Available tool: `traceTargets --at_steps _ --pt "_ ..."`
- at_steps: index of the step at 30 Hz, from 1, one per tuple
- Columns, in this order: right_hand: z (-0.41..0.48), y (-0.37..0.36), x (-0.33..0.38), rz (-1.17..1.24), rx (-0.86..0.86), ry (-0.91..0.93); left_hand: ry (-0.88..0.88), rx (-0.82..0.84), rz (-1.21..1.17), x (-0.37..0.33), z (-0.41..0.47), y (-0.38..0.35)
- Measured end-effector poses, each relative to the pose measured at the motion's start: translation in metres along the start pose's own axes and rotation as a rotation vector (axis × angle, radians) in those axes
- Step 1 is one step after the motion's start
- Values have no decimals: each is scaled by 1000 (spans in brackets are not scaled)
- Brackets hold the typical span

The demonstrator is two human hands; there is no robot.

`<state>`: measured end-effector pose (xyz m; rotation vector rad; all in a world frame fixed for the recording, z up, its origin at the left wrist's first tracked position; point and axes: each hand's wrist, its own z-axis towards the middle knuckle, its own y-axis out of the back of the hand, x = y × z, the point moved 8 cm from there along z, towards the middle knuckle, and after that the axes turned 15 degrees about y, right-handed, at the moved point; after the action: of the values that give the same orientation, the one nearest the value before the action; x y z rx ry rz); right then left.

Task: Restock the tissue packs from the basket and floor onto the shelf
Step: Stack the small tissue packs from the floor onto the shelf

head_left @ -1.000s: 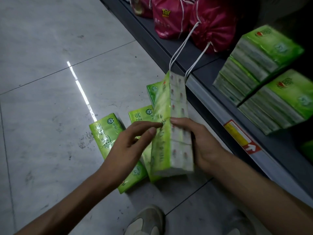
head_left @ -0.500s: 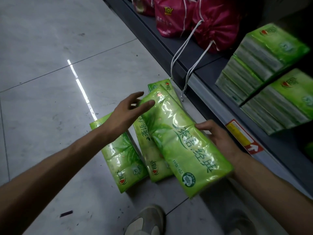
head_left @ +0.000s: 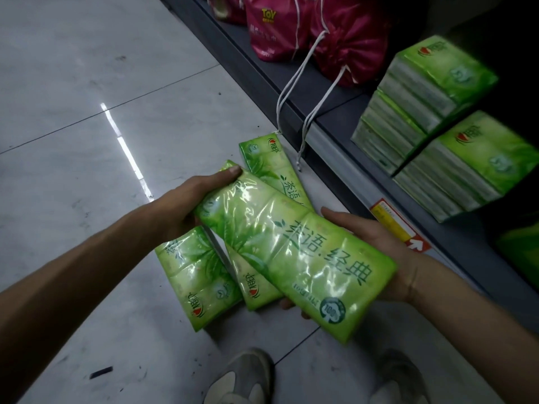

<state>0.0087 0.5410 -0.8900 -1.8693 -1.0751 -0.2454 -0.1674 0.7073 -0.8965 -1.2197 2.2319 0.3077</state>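
Gripping tissue pack (head_left: 291, 249): left hand (head_left: 186, 205); right fingers (head_left: 291, 305) beneath.

- Pale tiled floor (head_left: 87, 147): three green tissue packs (head_left: 201, 275) lying flat, close together, near the shelf base.
- Dark shelf (head_left: 335, 118): stacked packs (head_left: 423, 91), green; magenta drawstring bags (head_left: 350, 39) alongside.

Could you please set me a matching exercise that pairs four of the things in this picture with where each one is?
Things:
1. held tissue pack
2. red drawstring bags
3. stacked tissue packs
4. yellow and red label

Places:
A. stuck on the front edge of the shelf
B. gripped between the left hand and the right hand
C. on the shelf, at its far end
D. piled on the shelf, nearer the person

Pairs: 1-B, 2-C, 3-D, 4-A.
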Motion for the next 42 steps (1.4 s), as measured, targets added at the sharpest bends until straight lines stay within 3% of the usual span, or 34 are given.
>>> traceTargets --at_steps 7,12,17,30,42 --pt "-27 28 28 -153 -61 98 -38 -67 -128 6 -3 8" --pt "-41 41 46 -189 -136 276 -59 -73 -252 11 -9 8" --pt "-67 40 59 -416 -279 491 -45 -4 -309 19 -22 -9" --pt "-141 43 95 -149 -610 989 -95 313 -15 22 -45 -45" --pt "-194 29 93 -265 -882 1327 -292 331 -42 -29 -84 -141"
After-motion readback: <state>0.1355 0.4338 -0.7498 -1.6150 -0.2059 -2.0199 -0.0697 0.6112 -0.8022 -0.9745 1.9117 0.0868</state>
